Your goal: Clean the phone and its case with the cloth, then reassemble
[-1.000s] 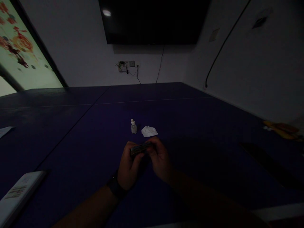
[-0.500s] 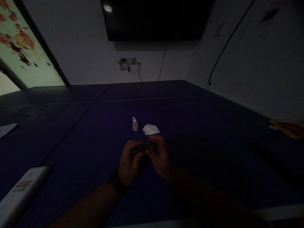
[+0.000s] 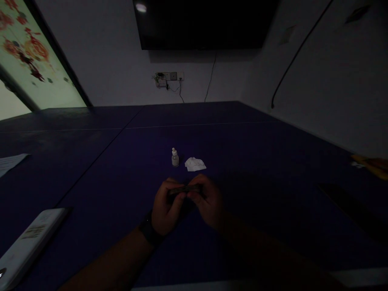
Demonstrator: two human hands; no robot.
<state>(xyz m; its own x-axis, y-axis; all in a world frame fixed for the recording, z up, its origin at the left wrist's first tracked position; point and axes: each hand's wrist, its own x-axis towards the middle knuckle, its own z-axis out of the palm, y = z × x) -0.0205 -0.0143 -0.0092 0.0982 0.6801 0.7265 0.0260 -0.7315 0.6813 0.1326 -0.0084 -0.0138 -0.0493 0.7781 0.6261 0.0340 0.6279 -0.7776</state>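
Observation:
Between my hands is a dark, thin, flat stack [image 3: 184, 189], turned nearly edge-on to me. Its side looks layered, but the dim light hides what kind of thing it is. My left hand [image 3: 165, 208], with a dark watch at the wrist, grips its left end between thumb and fingers. The right end is held by my right hand [image 3: 207, 202], and both thumbs press close together on the near side. Just beyond my hands a small dropper bottle [image 3: 175, 159] with a white top stands upright. A crumpled white tissue [image 3: 195, 164] lies to its right.
All this is on a wide dark-blue table [image 3: 145, 161]. A long white box-like object [image 3: 33, 238] lies at the near left, paper [image 3: 12, 162] farther left. On the right are a dark flat object [image 3: 342, 198] and something yellow [image 3: 372, 165]. A television [image 3: 203, 24] hangs on the wall.
The stack has gone from tilted, with its upper layers uneven, to level and even between both hands. The whole view has shifted slightly.

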